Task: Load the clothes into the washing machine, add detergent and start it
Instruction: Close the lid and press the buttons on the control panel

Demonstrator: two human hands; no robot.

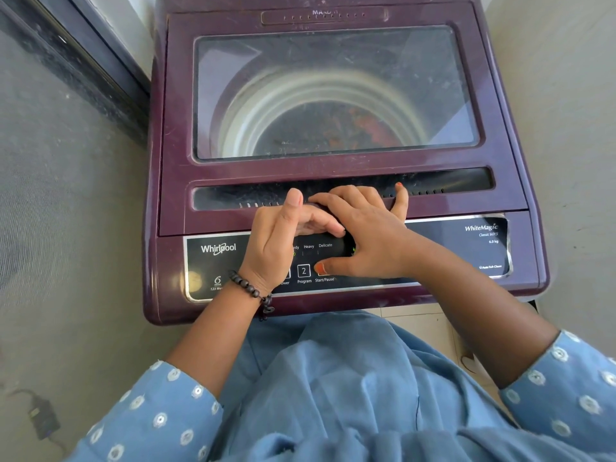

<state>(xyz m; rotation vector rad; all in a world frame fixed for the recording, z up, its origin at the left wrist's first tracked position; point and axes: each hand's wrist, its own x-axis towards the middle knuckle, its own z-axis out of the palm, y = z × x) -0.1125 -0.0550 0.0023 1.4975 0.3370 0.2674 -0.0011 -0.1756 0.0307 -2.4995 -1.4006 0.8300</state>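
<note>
Right thumb tip sitting on the Start/Pause button (324,270) of the shut washing machine (336,95), right hand (363,235) spread wide and nearer than the loosely curled, empty left hand (283,238) beside it, clothes (350,128) inside under the lid, bare panel all around.

The washing machine's control panel (213,261) is showing "Whirlpool" at 9 o'clock, "Heavy", "Delicate", a boxed "2" over "Program", and "Start/Pause" at centre. At 3 o'clock it is reading "WhiteMagic", "Classic 601S" and "6.0 kg".
</note>
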